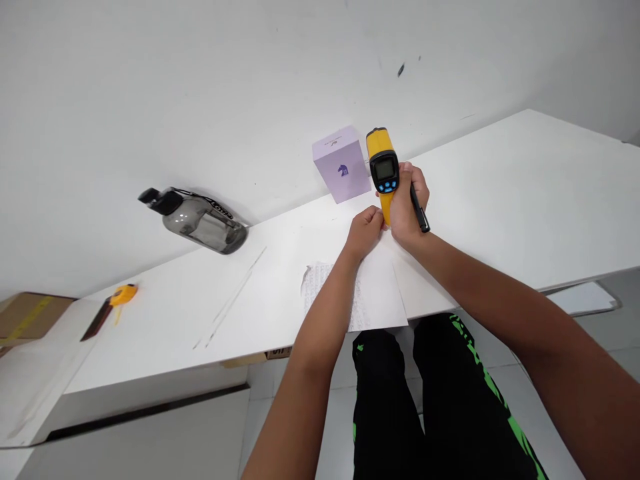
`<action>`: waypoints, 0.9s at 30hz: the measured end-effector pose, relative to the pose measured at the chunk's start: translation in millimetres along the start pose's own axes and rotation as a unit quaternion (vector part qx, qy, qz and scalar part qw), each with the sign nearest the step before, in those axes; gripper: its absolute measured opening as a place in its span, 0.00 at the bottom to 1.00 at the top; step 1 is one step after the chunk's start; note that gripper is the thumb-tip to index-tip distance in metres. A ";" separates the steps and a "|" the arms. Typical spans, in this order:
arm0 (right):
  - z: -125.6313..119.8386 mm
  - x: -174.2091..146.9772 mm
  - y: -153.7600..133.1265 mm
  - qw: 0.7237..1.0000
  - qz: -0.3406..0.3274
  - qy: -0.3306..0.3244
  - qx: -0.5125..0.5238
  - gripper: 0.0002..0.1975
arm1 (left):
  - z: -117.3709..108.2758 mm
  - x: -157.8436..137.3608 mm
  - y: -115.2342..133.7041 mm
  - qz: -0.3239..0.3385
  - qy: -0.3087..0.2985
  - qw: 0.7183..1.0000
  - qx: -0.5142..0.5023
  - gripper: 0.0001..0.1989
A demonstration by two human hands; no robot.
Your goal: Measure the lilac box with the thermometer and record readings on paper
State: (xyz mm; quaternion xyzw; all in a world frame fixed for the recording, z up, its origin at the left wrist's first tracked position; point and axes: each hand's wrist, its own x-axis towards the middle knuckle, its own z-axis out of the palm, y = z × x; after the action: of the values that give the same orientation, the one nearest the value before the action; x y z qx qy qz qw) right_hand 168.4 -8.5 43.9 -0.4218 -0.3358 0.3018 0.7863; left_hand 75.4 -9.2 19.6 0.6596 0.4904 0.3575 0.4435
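A yellow and black infrared thermometer point(385, 167) stands upright in front of me, its small grey screen and blue buttons facing me. My right hand point(407, 203) is closed around its handle and also keeps a black pen point(419, 210) tucked against the palm. At the lower end of the handle is my left hand point(367, 230), its fingers curled against the grip; the fingertips are partly hidden. Beneath my left forearm lies a sheet of paper point(383, 290) with handwriting on its left part. Just behind the hands stands a light purple box point(345, 170) with a dark horse-head mark.
A grey transparent bottle point(205, 223) with a black cap stands by the wall on the left. Farther left, a yellow tape measure point(124, 294) lies beside a dark strip, near a cardboard box point(35, 317). The white table point(525, 200) runs along the wall.
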 end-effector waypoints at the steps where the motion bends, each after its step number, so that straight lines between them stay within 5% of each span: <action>1: 0.0 0.3 -0.8 1.000 0.004 -0.002 -0.001 0.26 | 0.2 -0.1 0.0 0.010 -0.002 1.000 0.003 0.14; 17: -9.0 20.0 12.8 1.000 0.024 -0.007 0.007 0.24 | 0.7 1.6 -0.5 0.069 -0.012 0.998 0.011 0.15; 20: -8.3 23.6 9.4 0.998 0.051 0.007 0.034 0.21 | 0.6 5.3 -1.5 0.037 0.052 0.996 -0.068 0.08; 23: -7.1 25.2 9.8 0.996 0.069 0.025 0.058 0.20 | -1.5 9.4 -2.3 -0.010 0.139 0.975 -0.172 0.17; 27: -8.8 23.0 15.3 0.997 0.059 0.014 0.052 0.19 | -5.1 10.7 -0.4 -0.032 0.165 0.952 -0.254 0.18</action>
State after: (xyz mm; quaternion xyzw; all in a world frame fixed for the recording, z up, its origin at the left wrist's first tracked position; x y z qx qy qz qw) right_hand 185.9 12.0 33.3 -0.4034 -0.2827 0.3591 0.7927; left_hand 73.4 2.4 21.3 0.4407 0.4704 0.5597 0.5208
